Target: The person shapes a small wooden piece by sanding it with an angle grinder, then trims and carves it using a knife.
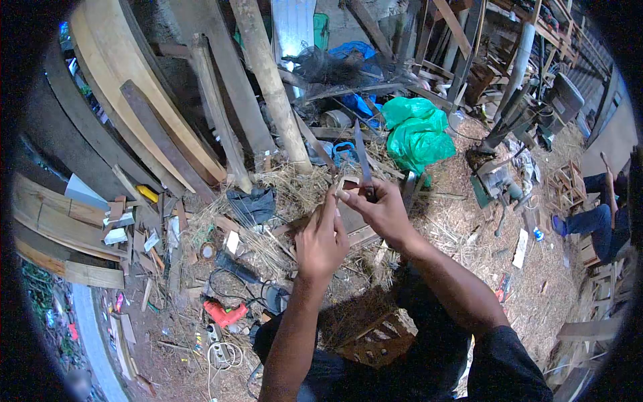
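Observation:
My right hand (388,213) is closed round the dark handle of a knife (362,151), whose long blade points up and away from me. Between my two hands is a small pale curved piece (347,181), perhaps wood or bamboo. The fingertips of my left hand (321,240) pinch it from the left, and my right thumb reaches to its near edge. The knife stands just right of the piece; whether the blade touches it I cannot tell. Below my hands, a board (358,234) lies among straw and shavings.
A red power tool (224,313) with cables and a power strip (214,335) lie at lower left. Boards (127,87) lean at the left. A green plastic bag (416,134) lies ahead. A machine (495,184) stands at right, with another person (596,221) seated beyond it.

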The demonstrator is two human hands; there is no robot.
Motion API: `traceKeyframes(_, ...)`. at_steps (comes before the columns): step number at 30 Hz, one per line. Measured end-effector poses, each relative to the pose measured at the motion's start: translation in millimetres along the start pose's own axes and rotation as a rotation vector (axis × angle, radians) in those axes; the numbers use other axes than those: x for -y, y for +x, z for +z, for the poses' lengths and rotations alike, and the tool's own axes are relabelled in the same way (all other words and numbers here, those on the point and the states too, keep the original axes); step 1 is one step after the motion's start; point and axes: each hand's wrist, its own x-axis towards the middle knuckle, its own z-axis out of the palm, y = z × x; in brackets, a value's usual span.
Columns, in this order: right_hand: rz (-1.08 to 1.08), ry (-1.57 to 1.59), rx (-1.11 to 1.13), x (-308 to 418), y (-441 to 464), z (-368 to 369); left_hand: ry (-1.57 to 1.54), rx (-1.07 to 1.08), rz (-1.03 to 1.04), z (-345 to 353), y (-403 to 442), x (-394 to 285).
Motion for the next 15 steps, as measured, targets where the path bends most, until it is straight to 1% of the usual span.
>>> traceKeyframes(6,-0.093,0.098,-0.043,-7,1,0,-0.066,0.006,-0.021,-2,4,-4)
traceKeyframes(9,-0.11,0.043,-0.041,-10,2,1,-0.047,0.018,-0.064,-3,4,-5)
traceKeyframes(12,0.095,0.108,0.018,3,0,-5,-0.091,-0.029,-0.03,-2,2,-3)
traceKeyframes(15,0.288,0.358,0.146,6,2,-14,-0.125,-0.05,-0.044,0,1,-4)
